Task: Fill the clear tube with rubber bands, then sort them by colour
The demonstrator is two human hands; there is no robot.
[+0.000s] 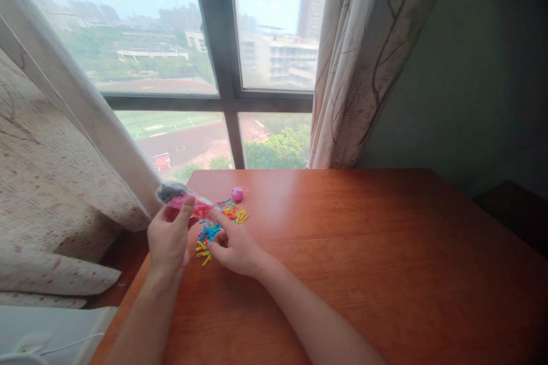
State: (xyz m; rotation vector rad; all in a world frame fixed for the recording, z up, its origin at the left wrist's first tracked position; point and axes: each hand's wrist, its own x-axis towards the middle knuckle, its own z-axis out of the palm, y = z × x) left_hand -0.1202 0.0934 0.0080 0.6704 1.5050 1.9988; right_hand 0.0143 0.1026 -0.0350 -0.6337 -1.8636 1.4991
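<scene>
Wooden table (363, 262) by window (162, 28); pink ball (237, 195) beside colourful pieces (208, 232)

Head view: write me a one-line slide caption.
Left hand holds a clear bag, right hand at its end, beside small colourful pieces scattered on a wooden table.

Could pass freely over the worktop (394, 245) from middle to right edge. Met obstacles near the far left corner: left hand (168, 238) with clear packet (174, 193), right hand (236, 250), scattered coloured pieces (209, 232) between, pink ball (237, 195) just beyond. Was barred by right forearm (303, 302) toward the near edge, and by left curtain (72, 148) outside the left edge.
</scene>
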